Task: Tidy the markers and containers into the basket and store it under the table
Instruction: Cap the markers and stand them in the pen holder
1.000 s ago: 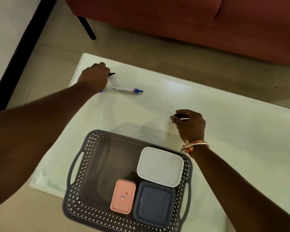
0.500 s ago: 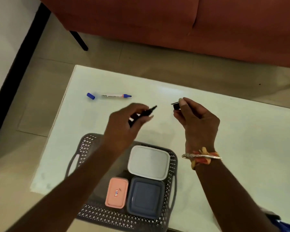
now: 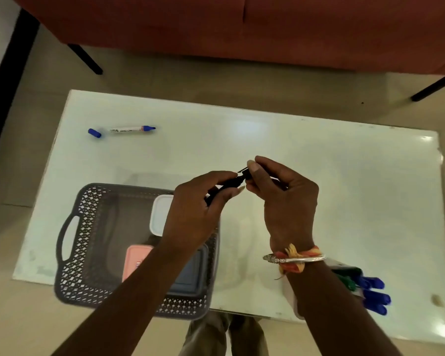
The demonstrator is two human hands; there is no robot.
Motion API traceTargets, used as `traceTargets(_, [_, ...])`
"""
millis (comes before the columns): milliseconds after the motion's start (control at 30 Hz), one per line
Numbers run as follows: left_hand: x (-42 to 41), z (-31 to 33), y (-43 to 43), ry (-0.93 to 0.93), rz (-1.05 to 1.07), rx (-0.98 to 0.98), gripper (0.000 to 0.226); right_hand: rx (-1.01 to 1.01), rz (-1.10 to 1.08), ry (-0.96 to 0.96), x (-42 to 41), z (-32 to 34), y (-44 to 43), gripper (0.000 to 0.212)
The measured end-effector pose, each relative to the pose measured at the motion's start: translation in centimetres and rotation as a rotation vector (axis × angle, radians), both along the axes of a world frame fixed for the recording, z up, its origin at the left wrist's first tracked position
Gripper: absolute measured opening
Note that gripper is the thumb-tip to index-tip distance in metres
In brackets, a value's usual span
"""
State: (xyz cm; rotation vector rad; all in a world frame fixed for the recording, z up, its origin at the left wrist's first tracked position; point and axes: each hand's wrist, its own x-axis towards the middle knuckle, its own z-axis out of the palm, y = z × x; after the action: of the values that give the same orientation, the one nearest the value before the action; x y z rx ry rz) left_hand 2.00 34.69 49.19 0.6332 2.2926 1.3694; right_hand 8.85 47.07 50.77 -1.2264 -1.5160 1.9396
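My left hand grips a black marker above the table's middle. My right hand pinches the marker's black cap right at its tip; whether the cap sits on the tip is hard to tell. The grey lattice basket stands at the front left of the white table and holds a white-lidded container, a pink one and a blue-grey one, partly hidden by my left arm. An uncapped blue marker and its cap lie at the far left.
A bunch of blue and green markers lies at the front right, partly behind my right arm. A red-brown sofa on dark legs stands beyond the table. My legs show below the table's front edge.
My left hand lifted the black marker from the far left and carried it to the middle. My right hand raised the cap, and the two now meet over the table.
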Motion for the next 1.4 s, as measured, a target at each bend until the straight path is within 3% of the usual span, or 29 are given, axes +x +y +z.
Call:
traceTargets(233, [4.0, 0.8, 3.7, -0.097, 0.066, 0.056, 0.027, 0.062, 0.086, -0.037, 4.8, -0.1, 1.9, 0.03])
traceTargets(500, [9.5, 1.9, 9.6, -0.161, -0.016, 0.147, 0.034, 0.106, -0.098, -0.007, 11.4, 1.6, 5.7, 0.031])
traceTargets(800, [14.0, 2.3, 12.7, -0.494, -0.08, 0.193, 0.034, 0.24, -0.164, -0.046, 16.9, 1.7, 8.1, 0.021])
traceTargets(967, [15.2, 2.1, 11.7, -0.728, -0.061, 0.199, 0.024, 0.263, -0.045, -0.12, 18.2, 1.4, 8.2, 0.021])
traceTargets(1033, [15.3, 1.7, 11.3, -0.686, -0.128, 0.143, 0.027, 0.262, -0.027, -0.14, 18.7, 1.1, 8.1, 0.022])
traceTargets(1133, [15.1, 0.7, 10.8, -0.433, -0.282, -0.048, 0.018, 0.194, -0.124, -0.152, 19.3, 0.6, 7.8, 0.022])
traceTargets(1233, [15.7, 0.0, 10.5, -0.154, -0.347, -0.162, 0.037, 0.121, -0.153, -0.163, 19.3, 0.3, 6.9, 0.027])
traceTargets(1400, [16.4, -0.1, 10.8, -0.096, -0.272, -0.141, 0.04, 0.147, -0.215, -0.164, 19.1, 0.4, 5.4, 0.029])
